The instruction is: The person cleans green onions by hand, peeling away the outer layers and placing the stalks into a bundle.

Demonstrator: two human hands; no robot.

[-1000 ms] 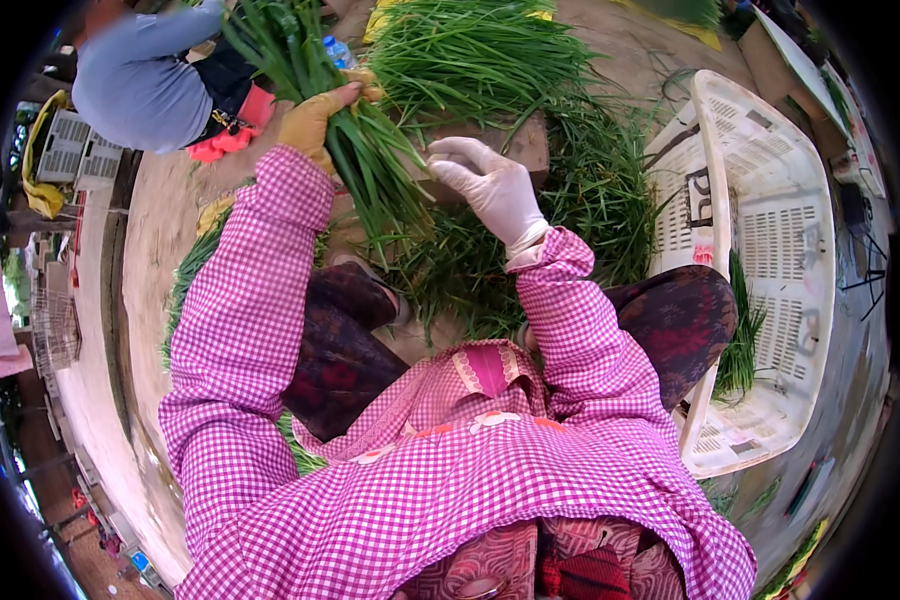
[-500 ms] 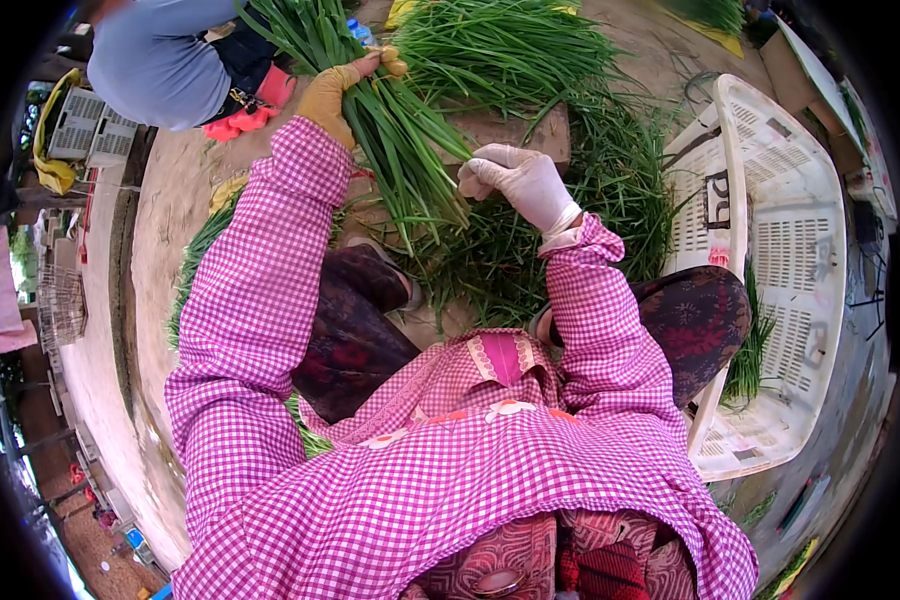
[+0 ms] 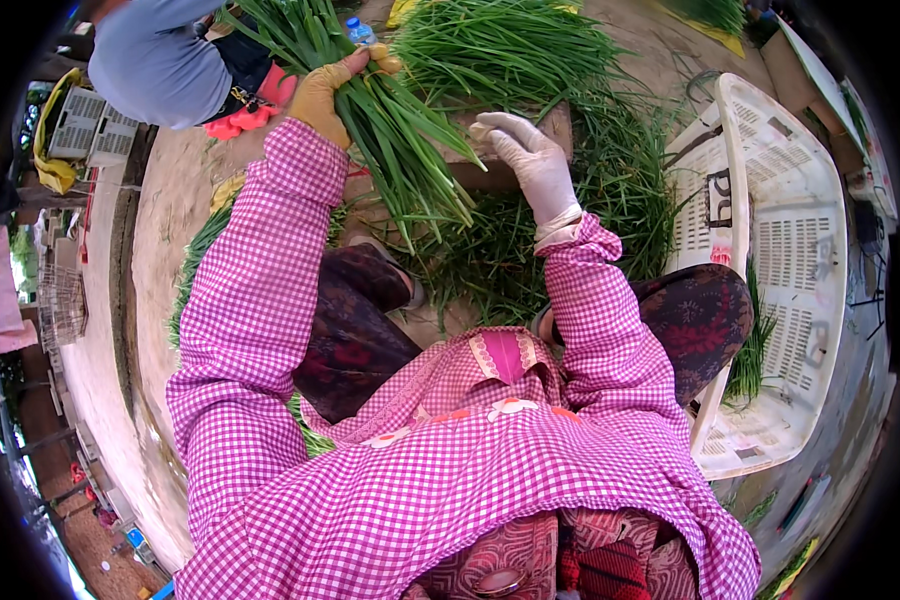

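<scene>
My left hand point(image 3: 322, 102), in a tan-yellow glove, is closed around a bunch of long green leaves that look like garlic chives point(image 3: 395, 150). The bunch slants from upper left to lower right, its leaf ends hanging over the ground. My right hand point(image 3: 532, 165), in a thin white glove, is just right of the leaf ends and apart from them. Its fingers are stretched out with nothing visible between them. Beyond both hands lies a big heap of the same green leaves point(image 3: 510, 50), resting on a low wooden block point(image 3: 560, 130).
Loose leaf scraps point(image 3: 610, 190) cover the ground between my knees. A white slatted plastic crate point(image 3: 735, 170) stands at my right, with greens point(image 3: 750, 350) in it. At upper left sits another person in a grey sleeve point(image 3: 160, 65). A blue-capped bottle point(image 3: 359, 32) stands behind the bunch.
My right hand has come off the leaf ends, moving slightly up and right, and its fingers have opened. The bunch in my left hand has shifted slightly left.
</scene>
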